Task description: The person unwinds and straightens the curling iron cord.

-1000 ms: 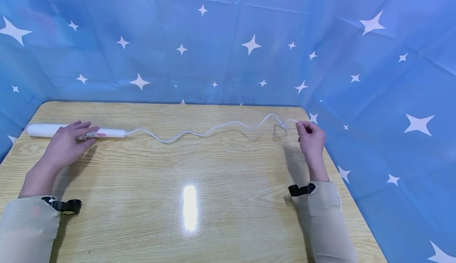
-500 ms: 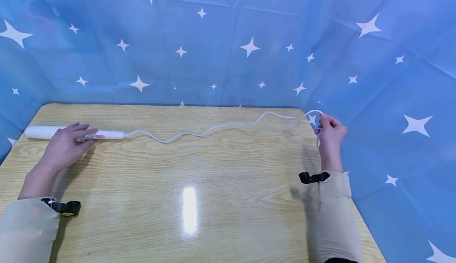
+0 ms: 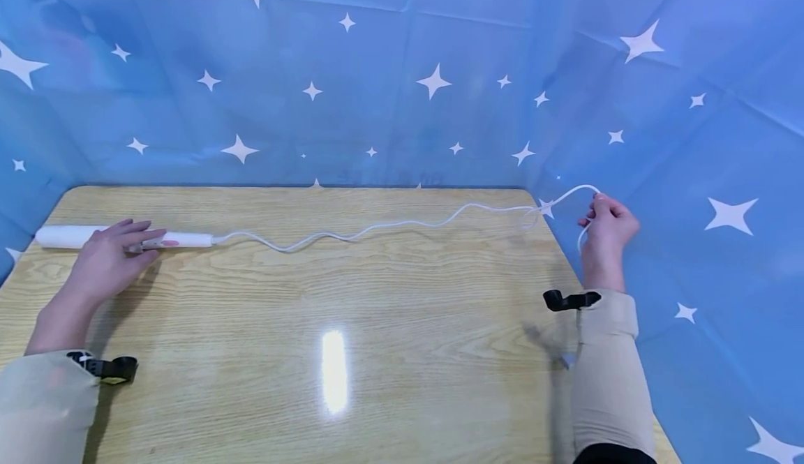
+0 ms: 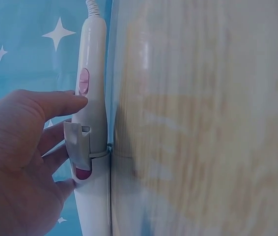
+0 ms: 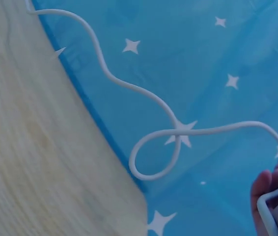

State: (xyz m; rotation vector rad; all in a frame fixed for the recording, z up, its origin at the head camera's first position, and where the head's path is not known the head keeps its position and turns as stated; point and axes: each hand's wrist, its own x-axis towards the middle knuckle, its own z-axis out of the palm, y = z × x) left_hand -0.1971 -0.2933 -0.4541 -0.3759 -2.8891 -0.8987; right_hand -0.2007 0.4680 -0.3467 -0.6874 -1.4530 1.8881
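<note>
A white curling iron (image 3: 188, 240) with a pink switch lies at the back left of the table. My left hand (image 3: 109, 258) holds it by the handle, thumb on the near side and fingers over the far side. In the left wrist view the thumb tip is at the handle (image 4: 94, 54), just below the switch, beside a grey-white lever (image 4: 78, 145). From the handle's end a wavy white power cord (image 3: 389, 224) runs right across the table. My right hand (image 3: 608, 234) pinches this cord, raised beyond the right edge. A small cord loop (image 5: 134, 160) hangs before it.
The wooden table (image 3: 427, 352) has a rounded back right corner. Blue star-patterned cloth (image 3: 377, 59) hangs behind it and along its right side. A bright light reflection shows mid-table.
My right hand has moved right, from over the table to past its edge, drawing the cord out straighter. The left hand and the curling iron stay in place.
</note>
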